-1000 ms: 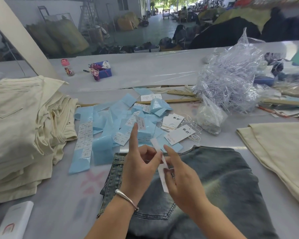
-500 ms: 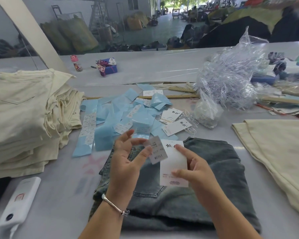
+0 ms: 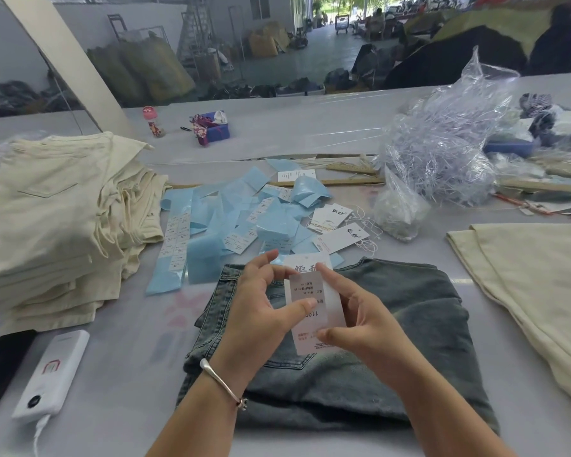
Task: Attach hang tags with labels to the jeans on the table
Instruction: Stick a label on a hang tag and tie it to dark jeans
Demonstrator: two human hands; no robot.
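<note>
Folded blue jeans (image 3: pixel 393 328) lie on the table in front of me. Above them I hold a white hang tag (image 3: pixel 333 310) with a printed label (image 3: pixel 305 293) laid on its face. My left hand (image 3: pixel 261 311) has its thumb on the label and its fingers curled behind it. My right hand (image 3: pixel 363 318) pinches the tag's right edge and lower corner. More white hang tags with strings (image 3: pixel 340 237) and blue backing strips with labels (image 3: pixel 211 232) lie just beyond the jeans.
A stack of cream jeans (image 3: pixel 53 219) fills the left. Cream fabric (image 3: pixel 534 278) lies at the right. A clear plastic bag of fasteners (image 3: pixel 442 150) stands at the back right. A white power bank (image 3: pixel 51 374) and dark phone (image 3: pixel 0 367) sit near the left front edge.
The label, held apart beside the tag half a second ago, now lies on the tag's face under my left thumb. Both hands have closed in around the tag.
</note>
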